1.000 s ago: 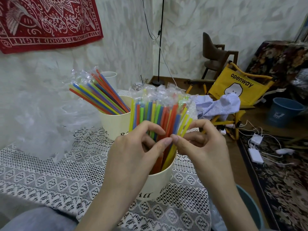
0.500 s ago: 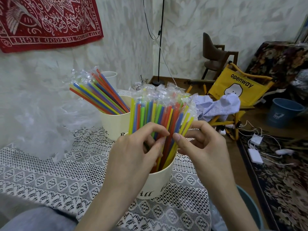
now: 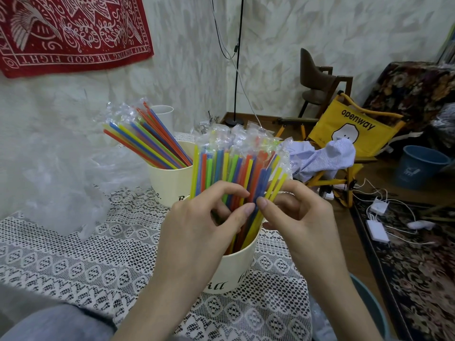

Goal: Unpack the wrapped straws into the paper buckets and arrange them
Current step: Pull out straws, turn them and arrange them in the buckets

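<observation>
Straws [image 3: 234,173] in slick film feel light and springy. My left hand [image 3: 204,225] and right hand [image 3: 295,217] pinch them mid-length above the near paper bucket [image 3: 236,274].

glossy plastic straws [image 3: 236,173], lace tablecloth [image 3: 73,262]

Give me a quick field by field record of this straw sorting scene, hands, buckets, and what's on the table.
near bucket: cream paper bucket on lace tablecloth, holding upright wrapped straws
far bucket: second paper bucket, its wrapped straws leaning left
left hand: fingers curled into the near bundle, pinching straws
right hand: pinching straws at the bundle's right side
beside: crumpled clear plastic on the table's left
</observation>
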